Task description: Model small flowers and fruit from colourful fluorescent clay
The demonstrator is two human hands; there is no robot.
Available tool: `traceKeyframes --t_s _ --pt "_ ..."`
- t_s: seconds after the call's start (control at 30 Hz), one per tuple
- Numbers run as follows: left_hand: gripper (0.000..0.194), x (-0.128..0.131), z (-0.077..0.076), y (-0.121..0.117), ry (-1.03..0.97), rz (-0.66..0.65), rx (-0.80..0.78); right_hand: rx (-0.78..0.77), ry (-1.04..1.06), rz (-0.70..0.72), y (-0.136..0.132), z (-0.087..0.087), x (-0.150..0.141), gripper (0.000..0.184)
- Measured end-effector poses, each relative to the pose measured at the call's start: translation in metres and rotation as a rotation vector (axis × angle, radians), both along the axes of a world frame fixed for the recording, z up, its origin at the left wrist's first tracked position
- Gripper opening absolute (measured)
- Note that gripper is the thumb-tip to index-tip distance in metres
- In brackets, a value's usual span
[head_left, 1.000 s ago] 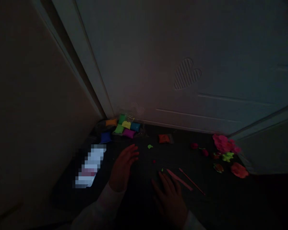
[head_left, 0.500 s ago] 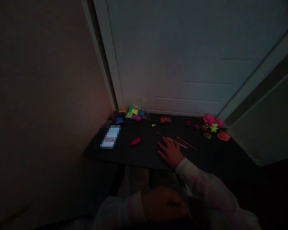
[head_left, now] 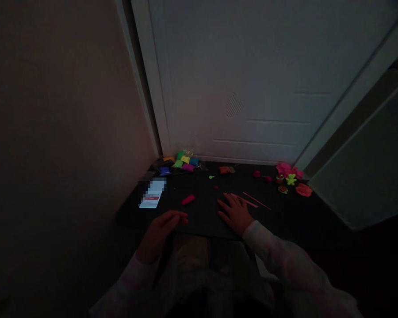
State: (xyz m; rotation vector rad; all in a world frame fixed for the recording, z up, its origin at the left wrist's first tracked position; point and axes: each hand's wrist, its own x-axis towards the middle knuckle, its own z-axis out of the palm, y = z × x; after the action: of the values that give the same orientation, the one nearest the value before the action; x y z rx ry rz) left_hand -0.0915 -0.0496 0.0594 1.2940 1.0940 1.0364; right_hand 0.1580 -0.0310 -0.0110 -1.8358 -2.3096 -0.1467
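Observation:
My right hand (head_left: pixel 235 213) lies flat on the dark table (head_left: pixel 202 218), fingers spread. Its fingertips are at a flat pink strip (head_left: pixel 248 202), partly hidden by the hand, and a thin pink stick (head_left: pixel 256 200) lies just beyond. Over the table's front edge is my left hand (head_left: pixel 162 229), its fingers stretched toward the right with the thumb beside them, and I see nothing in it. Nearest to it is a red-pink clay-like roll (head_left: pixel 188 199). A tiny red ball (head_left: pixel 216 187) and a small green piece (head_left: pixel 211 177) sit farther back.
A lit phone (head_left: pixel 153 194), partly pixelated, lies at the left. Behind it are several colourful clay packets (head_left: pixel 182 162), with an orange packet (head_left: pixel 224 170) farther right. Pink flowers (head_left: pixel 287 169), a yellow-green bear (head_left: pixel 291 179) and an orange flower (head_left: pixel 304 190) stand at the right. A white door (head_left: pixel 219 79) rises behind.
My left hand has come up from my lap to the table's front edge, left of its earlier place. My right hand stays flat on the table. The view has shifted slightly.

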Motion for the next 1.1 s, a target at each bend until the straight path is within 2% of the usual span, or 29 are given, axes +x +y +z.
traceKeyframes --t_s 0.1,0.17,0.33,0.47,0.53,0.63,0.73,0.8,0.9,1.0,1.1 --pt "0.017 -0.003 0.000 0.018 -0.012 0.090 0.073 -0.006 -0.002 0.004 0.000 0.001 -0.001 0.042" --pt "0.017 0.001 0.000 0.029 -0.018 0.100 0.096 -0.013 -0.007 0.000 0.000 0.002 -0.002 0.044" --pt "0.016 0.019 -0.004 0.052 0.041 0.010 0.112 -0.051 0.006 0.066 0.002 0.004 0.001 0.040" --pt "0.018 0.037 -0.005 0.073 0.112 -0.089 0.124 -0.082 0.024 0.031 0.006 0.002 0.006 0.046" --pt "0.017 0.049 0.000 0.087 0.127 -0.081 0.182 -0.086 0.008 0.058 0.007 0.001 0.008 0.046" --pt "0.017 0.068 0.008 0.112 0.177 -0.113 0.267 -0.092 -0.017 0.172 0.009 0.001 0.011 0.045" --pt "0.016 0.083 0.010 0.135 0.226 -0.155 0.372 -0.101 -0.020 0.157 0.013 0.003 0.014 0.048" --pt "0.016 0.088 0.004 0.145 0.278 -0.200 0.422 -0.102 -0.020 0.143 0.016 0.003 0.016 0.049" --pt "0.018 0.090 -0.011 0.150 0.394 -0.270 0.491 -0.096 -0.019 0.220 0.018 0.003 0.020 0.049" --pt "0.019 0.089 -0.025 0.146 0.480 -0.300 0.529 -0.096 -0.027 0.190 0.017 0.002 0.021 0.051" --pt "0.019 0.085 -0.030 0.137 0.524 -0.307 0.560 -0.090 -0.050 0.173 0.016 0.001 0.022 0.052"
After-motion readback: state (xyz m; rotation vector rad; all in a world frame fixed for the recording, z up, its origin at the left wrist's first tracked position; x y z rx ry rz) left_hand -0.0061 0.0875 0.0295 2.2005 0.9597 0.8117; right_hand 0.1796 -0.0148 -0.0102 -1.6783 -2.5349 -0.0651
